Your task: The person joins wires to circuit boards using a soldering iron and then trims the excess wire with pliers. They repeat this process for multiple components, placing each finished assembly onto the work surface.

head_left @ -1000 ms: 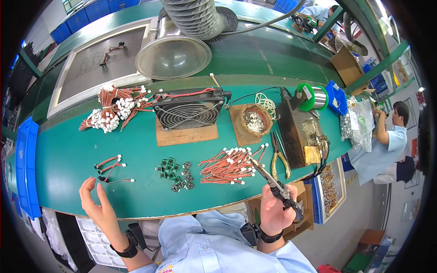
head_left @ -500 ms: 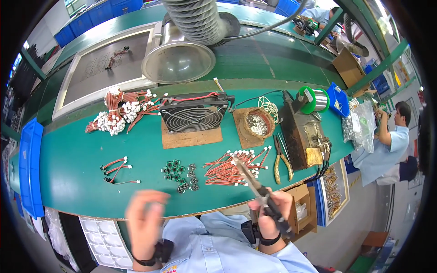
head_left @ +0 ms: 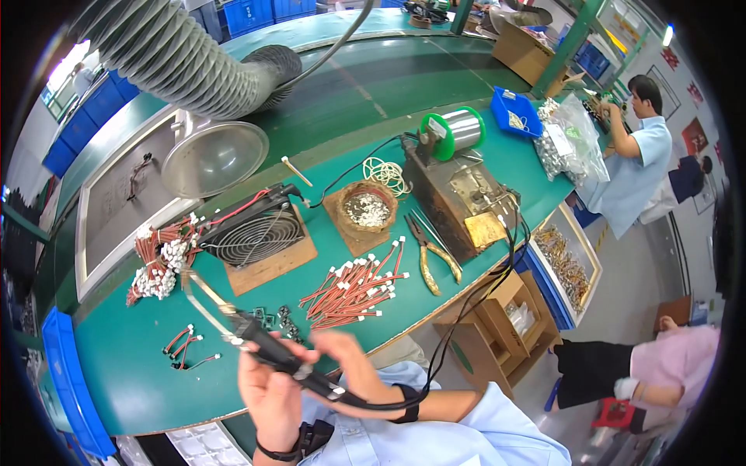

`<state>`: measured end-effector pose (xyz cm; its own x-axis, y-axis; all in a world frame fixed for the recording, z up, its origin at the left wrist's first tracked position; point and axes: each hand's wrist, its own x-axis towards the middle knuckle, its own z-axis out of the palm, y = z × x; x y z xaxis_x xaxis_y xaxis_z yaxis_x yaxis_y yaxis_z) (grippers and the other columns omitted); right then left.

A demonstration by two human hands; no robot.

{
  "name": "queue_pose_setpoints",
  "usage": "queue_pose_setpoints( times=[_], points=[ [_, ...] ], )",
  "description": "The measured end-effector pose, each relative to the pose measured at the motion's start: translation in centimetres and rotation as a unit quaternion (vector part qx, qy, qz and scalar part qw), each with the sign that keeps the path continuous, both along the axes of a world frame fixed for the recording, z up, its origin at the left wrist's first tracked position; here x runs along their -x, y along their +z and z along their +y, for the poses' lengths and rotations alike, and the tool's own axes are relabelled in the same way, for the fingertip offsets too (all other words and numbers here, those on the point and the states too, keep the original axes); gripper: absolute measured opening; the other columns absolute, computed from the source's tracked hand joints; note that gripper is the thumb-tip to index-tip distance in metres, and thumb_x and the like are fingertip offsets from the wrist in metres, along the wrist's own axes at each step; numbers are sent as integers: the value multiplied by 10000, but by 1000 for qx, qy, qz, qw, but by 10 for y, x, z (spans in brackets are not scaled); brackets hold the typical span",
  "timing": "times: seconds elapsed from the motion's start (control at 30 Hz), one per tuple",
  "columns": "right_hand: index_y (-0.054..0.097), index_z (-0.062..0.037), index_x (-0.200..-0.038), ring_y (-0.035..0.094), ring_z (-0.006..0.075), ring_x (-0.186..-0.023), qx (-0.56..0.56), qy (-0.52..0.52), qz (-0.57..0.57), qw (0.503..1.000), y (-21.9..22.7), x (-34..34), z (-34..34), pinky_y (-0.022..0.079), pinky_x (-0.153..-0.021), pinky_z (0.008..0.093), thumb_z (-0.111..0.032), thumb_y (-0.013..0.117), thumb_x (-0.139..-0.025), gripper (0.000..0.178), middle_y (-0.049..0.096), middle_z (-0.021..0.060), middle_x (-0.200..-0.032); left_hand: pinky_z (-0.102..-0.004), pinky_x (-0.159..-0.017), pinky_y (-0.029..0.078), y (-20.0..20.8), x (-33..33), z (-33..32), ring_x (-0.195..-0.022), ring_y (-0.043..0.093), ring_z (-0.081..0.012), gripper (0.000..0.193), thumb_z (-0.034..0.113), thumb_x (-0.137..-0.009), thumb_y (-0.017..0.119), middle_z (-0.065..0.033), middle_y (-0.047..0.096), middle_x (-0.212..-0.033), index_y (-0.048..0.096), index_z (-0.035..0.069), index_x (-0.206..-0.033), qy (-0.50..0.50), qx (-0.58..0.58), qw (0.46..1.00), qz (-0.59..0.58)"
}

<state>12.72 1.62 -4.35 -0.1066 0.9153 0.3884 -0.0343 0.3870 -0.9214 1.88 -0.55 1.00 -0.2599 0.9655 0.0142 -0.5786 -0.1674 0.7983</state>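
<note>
My left hand [head_left: 272, 400] is closed around the black handle of the soldering tweezers [head_left: 268, 346]. Their two long metal prongs point up and left, toward the fan. Close beside the handle is my right hand [head_left: 346, 357], its fingers smeared and partly hidden. The tool's cable crosses over my right wrist. Beyond my hands lie small green circuit boards [head_left: 263, 317] and dark components [head_left: 288, 325], partly covered. A pile of red wire leads [head_left: 350, 291] with white connectors is just past my right hand. Several leads with black ends [head_left: 186, 347] rest at the left.
Behind stand a fan [head_left: 256, 237], a dish of white bits [head_left: 367, 211] and a soldering station [head_left: 458, 198] with a solder spool [head_left: 458, 132]. Pliers [head_left: 430, 260] lie near the front edge. Bundled leads [head_left: 162, 264] and a blue tray [head_left: 70, 380] are left. Another person [head_left: 641, 151] works at right.
The view has turned. My right hand has brought the soldering tweezers leftward, and my left hand, empty before, now grips the handle. The green boards are partly covered now.
</note>
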Motion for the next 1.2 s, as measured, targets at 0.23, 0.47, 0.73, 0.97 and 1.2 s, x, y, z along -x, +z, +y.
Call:
queue_pose_setpoints(
  times=[0.23, 0.47, 0.73, 0.97, 1.2],
  points=[
    [601, -23, -895, 565, 261, -785, -2, 436, -40, 899, -13, -48, -20, 439, -715, 345, -109, 645, -816, 125, 597, 104, -855, -342, -682, 533, 4, 35, 18, -823, 599, -220, 567, 263, -819, 673, -121, 524, -1026, 374, 27, -1239, 260, -24, 965, -11],
    [584, -9, -841, 586, 262, -776, -47, 70, -211, 974, 62, -120, 41, 456, -684, 330, -88, 667, -771, 134, 607, 107, -824, -352, -690, 525, 7, 19, -5, -782, 604, -215, 462, 156, -841, 641, -120, 534, -1005, 370, 47, -1199, 138, -22, 984, 111],
    [520, -14, -868, 545, 316, -847, -168, -258, -527, 792, 9, -117, 92, 461, -706, 370, -107, 678, -737, 225, 538, 146, -960, -342, -764, 526, -26, -16, -5, -866, 623, -217, 477, -88, -753, 659, -123, 555, -978, 371, 18, -1118, -85, 40, 980, 178],
    [464, -8, -829, 514, 334, -766, -138, -279, -531, 788, 7, -114, 95, 447, -701, 385, -54, 636, -746, 197, 496, 145, -886, -332, -770, 512, -21, -14, -10, -878, 601, -202, 498, -96, -717, 694, -123, 555, -955, 376, 6, -1087, -93, 20, 942, 321],
    [425, -34, -865, 545, 251, -794, -9, -275, -126, 953, -5, -118, 77, 428, -758, 339, -161, 507, -899, 155, 510, 120, -769, -329, -781, 507, -14, -11, -9, -885, 610, -205, 476, -89, -726, 694, -131, 526, -1016, 380, -7, -1074, -110, -35, 927, 356]
  ],
)
